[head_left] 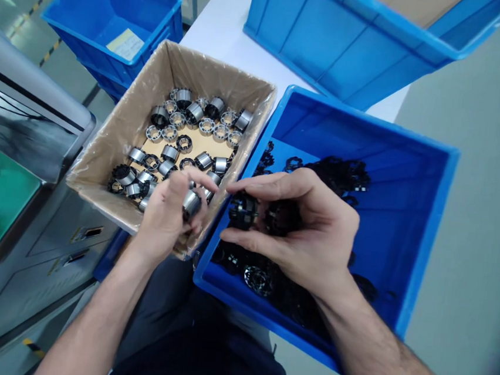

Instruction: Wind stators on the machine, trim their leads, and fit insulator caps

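Observation:
My left hand [165,212] is over the near right side of a plastic-lined cardboard box [115,213]. A motor stator core [191,204], silver with black ends, rests in its curled fingers. Inside the box lie several more stator cores [194,112], some with black ends and some bare metal rings. Above a blue bin [405,226], my right hand [308,222] pinches a black plastic stator end piece [243,210] between thumb and fingertips. Another black piece [280,216] sits deeper within that hand, partly in shadow. Several black plastic pieces [261,280] are heaped in the bin below.
A tall blue crate [326,41] stands behind the bin on a white table [221,25]. Farther left is another blue crate [116,15] with a paper in it. At the left edge is a metal cabinet [46,286] with a green top [4,211].

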A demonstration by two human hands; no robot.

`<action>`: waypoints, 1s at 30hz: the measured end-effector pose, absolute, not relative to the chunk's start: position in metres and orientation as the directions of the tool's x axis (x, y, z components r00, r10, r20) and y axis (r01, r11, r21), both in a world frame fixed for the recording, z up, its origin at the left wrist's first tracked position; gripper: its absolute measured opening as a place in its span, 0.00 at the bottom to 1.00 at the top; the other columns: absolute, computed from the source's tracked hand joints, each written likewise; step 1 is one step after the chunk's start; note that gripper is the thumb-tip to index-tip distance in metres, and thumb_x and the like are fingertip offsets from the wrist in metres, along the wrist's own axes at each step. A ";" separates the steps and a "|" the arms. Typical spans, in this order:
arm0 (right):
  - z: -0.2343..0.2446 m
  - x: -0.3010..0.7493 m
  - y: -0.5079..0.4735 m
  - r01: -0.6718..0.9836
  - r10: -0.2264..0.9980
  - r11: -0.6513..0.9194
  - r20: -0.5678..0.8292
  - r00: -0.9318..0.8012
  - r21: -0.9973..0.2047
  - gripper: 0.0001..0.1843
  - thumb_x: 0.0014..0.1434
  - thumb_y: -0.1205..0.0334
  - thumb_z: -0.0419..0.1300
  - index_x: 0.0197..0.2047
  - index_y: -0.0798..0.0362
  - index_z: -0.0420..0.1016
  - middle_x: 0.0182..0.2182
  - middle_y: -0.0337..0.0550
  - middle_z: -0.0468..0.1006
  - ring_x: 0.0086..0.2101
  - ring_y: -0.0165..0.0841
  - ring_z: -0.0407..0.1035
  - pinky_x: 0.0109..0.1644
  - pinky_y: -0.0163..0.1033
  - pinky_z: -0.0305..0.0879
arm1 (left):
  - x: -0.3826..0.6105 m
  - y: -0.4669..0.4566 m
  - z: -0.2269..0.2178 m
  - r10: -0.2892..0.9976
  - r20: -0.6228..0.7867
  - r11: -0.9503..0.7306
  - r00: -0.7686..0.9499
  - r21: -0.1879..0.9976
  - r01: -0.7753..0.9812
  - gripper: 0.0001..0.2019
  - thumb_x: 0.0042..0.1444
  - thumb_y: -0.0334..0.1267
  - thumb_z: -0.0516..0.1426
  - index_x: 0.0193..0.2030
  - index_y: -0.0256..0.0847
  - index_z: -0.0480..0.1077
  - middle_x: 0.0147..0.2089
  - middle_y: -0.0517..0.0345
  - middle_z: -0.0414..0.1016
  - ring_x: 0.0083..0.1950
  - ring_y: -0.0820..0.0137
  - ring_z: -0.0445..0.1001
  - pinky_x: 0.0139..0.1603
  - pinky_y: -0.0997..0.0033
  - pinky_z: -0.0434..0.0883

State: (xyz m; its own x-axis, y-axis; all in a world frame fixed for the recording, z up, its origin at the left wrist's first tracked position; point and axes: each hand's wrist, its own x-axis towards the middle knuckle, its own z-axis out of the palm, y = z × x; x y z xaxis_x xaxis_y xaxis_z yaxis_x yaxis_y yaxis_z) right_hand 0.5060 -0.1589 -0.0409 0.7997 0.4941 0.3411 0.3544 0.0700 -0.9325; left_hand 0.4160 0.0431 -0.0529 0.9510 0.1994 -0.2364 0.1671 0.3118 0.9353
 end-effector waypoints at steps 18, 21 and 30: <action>-0.056 0.500 -0.146 0.400 0.477 -0.027 0.340 0.810 -0.916 0.24 0.59 0.48 0.92 0.54 0.43 0.96 0.47 0.45 0.94 0.35 0.36 0.83 0.36 0.43 0.86 | 0.406 0.041 -0.059 0.022 -0.310 0.273 0.950 0.916 0.293 0.27 0.84 0.72 0.55 0.69 0.54 0.74 0.37 0.60 0.71 0.26 0.71 0.61 0.25 0.66 0.61; -0.058 0.497 -0.145 0.407 0.459 -0.024 0.352 0.816 -0.913 0.23 0.59 0.47 0.92 0.53 0.43 0.96 0.47 0.46 0.93 0.37 0.36 0.83 0.37 0.42 0.85 | 0.406 0.043 -0.058 0.024 -0.289 0.240 0.957 0.931 0.275 0.25 0.85 0.70 0.54 0.69 0.55 0.75 0.44 0.57 0.78 0.31 0.69 0.69 0.30 0.65 0.68; -0.064 0.516 -0.147 0.447 0.543 0.014 0.382 0.748 -0.895 0.22 0.59 0.43 0.91 0.49 0.45 0.95 0.34 0.36 0.81 0.33 0.33 0.74 0.37 0.39 0.73 | 0.409 0.050 -0.044 -0.020 -0.089 -0.093 0.996 0.992 0.087 0.16 0.82 0.54 0.66 0.66 0.49 0.80 0.59 0.55 0.85 0.56 0.60 0.83 0.60 0.60 0.79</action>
